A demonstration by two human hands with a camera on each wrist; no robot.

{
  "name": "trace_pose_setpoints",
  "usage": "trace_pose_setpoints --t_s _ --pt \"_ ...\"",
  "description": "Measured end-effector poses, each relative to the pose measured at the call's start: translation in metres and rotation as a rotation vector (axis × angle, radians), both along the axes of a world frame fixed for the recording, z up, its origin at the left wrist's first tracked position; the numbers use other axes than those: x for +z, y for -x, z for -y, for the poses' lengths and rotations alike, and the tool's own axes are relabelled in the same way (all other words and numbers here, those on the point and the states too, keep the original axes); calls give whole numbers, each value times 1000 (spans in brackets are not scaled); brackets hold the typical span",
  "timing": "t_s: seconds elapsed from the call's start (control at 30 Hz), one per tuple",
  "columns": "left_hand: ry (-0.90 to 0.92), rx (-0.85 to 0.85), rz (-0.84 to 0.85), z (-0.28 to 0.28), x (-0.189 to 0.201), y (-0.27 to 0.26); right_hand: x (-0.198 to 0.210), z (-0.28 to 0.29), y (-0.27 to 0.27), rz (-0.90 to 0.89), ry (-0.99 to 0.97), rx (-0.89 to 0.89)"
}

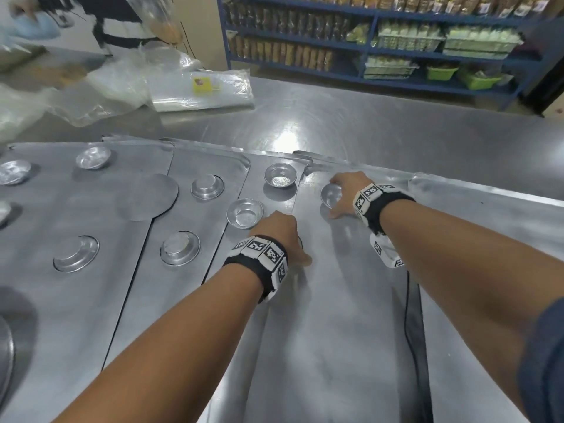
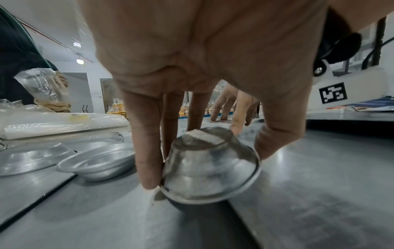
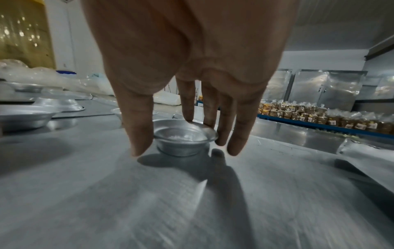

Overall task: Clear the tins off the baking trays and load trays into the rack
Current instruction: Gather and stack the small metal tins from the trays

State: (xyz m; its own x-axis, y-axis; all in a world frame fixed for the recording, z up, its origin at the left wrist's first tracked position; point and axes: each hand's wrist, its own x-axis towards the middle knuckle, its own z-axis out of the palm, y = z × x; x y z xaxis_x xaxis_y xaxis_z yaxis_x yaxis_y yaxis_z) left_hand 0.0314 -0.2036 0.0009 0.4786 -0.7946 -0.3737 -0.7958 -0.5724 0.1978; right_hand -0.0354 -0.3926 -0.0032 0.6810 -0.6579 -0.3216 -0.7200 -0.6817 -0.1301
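Note:
Several overlapping metal baking trays (image 1: 335,331) lie on a steel table (image 1: 381,123). Small round tins stand on them, some upright (image 1: 280,179), some upside down (image 1: 180,248). My left hand (image 1: 280,236) reaches down over an upside-down tin (image 2: 211,166). Its fingers (image 2: 147,160) and thumb pinch that tin, which sits tilted with one edge off the tray. The hand hides this tin in the head view. Further right, my right hand (image 1: 345,193) is over an upright tin (image 3: 183,138). Two fingertips (image 3: 188,114) touch its far rim and the thumb lies at its near left side.
More tins dot the left trays (image 1: 76,253), and one upright tin (image 1: 245,213) sits just left of my left hand. Plastic bags (image 1: 201,90) lie at the table's far left, where another person (image 1: 122,19) stands. Blue shelves (image 1: 396,41) of packed goods line the back wall.

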Motion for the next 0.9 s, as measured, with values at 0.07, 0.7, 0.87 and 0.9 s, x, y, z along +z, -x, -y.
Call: trace_pose_setpoints --t_s 0.07,0.7,0.87,0.9 --pt "5 2 1 -2 3 -2 1 -2 2 6 2 -10" --pt "-3 -244 -43 -97 83 65 90 -171 158 -162 -122 187" --pt "31 -332 -203 -140 74 97 94 -231 215 -204 -185 148" --pt "11 -370 -212 -147 73 105 94 -243 225 -210 -195 133"
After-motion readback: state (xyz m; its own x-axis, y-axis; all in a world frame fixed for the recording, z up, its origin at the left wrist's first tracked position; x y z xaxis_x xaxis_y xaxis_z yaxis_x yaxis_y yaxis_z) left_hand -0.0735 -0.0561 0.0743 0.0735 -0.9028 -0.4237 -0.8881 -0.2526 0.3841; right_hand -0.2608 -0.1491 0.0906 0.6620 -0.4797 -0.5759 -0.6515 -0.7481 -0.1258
